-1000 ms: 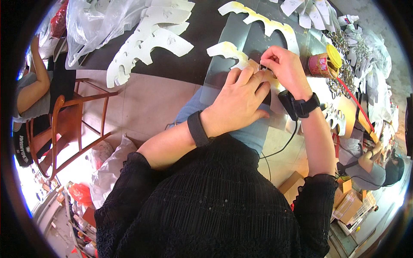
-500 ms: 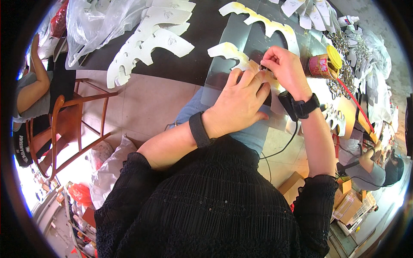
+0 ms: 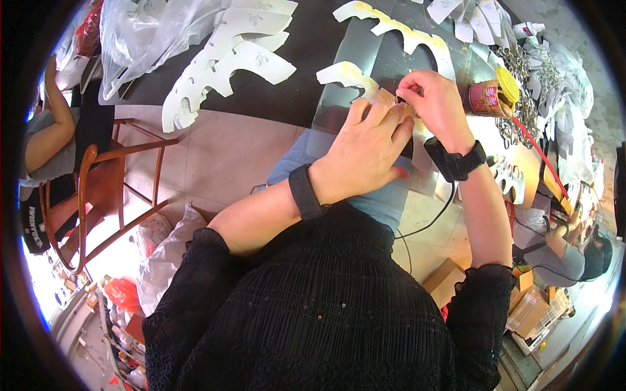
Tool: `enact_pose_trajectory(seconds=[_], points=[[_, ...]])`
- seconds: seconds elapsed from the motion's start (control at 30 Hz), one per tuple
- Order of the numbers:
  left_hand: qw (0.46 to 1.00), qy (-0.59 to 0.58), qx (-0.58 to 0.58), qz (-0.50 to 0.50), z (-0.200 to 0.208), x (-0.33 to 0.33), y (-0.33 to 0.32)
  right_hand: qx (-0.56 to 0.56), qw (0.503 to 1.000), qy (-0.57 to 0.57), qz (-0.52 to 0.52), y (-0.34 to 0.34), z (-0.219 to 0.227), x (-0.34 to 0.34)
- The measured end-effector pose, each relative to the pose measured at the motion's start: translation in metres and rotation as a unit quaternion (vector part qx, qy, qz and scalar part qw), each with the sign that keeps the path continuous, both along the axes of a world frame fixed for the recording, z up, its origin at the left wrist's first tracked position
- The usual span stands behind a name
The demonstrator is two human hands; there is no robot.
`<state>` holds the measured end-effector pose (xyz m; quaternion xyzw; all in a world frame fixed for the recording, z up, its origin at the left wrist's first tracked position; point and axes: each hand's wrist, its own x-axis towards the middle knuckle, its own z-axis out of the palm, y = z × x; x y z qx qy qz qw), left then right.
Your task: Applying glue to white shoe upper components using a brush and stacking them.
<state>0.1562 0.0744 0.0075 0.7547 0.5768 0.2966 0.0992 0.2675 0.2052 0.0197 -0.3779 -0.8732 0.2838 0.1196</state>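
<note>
A white scalloped cut-out [image 3: 345, 75] with a yellowish coat along it lies on a clear sheet [image 3: 326, 124] at the table's near edge. My left hand [image 3: 358, 150] rests over its right end, fingers bent down and apart, thumb sticking out to the side. Close by on the right, my right hand [image 3: 435, 104] is closed in a pinch at the left fingertips. Something small and dark shows between its thumb and forefinger, too small to name. Farther back lies another coated scalloped cut-out [image 3: 398, 32].
An open tin [image 3: 486, 99] with a yellow lid and a red stick stands right of my hands. White cut-outs [image 3: 228, 62] and a clear plastic bag [image 3: 150, 45] lie left. Metal pieces [image 3: 518, 68] are heaped right. A wooden chair [image 3: 98, 195] stands left; other people sit at both sides.
Both hands stay in nearly the same place, shifted very slightly. The right hand keeps its pinch beside the left fingertips.
</note>
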Motion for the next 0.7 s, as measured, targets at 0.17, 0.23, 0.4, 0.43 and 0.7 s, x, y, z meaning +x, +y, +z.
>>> enact_pose_trajectory(seconds=[0.17,0.23,0.4,0.43,0.7], points=[[1.0,-0.018,0.001,-0.001,0.0,0.0,0.0,0.025,1.0,0.004,0.014,0.002,0.001,0.006],[1.0,-0.026,0.0,-0.007,0.002,-0.002,0.0,0.029,0.999,-0.01,0.038,0.004,0.002,0.01],[0.999,-0.04,0.011,-0.015,-0.001,-0.002,0.004,-0.059,0.995,0.06,-0.052,-0.012,0.028,0.022],[1.0,-0.024,0.016,-0.007,-0.002,-0.001,0.004,-0.044,0.992,0.081,-0.082,-0.02,0.039,0.024],[0.999,0.014,0.04,-0.007,0.003,0.003,0.01,-0.3,0.756,0.554,0.181,-0.11,0.129,0.029]])
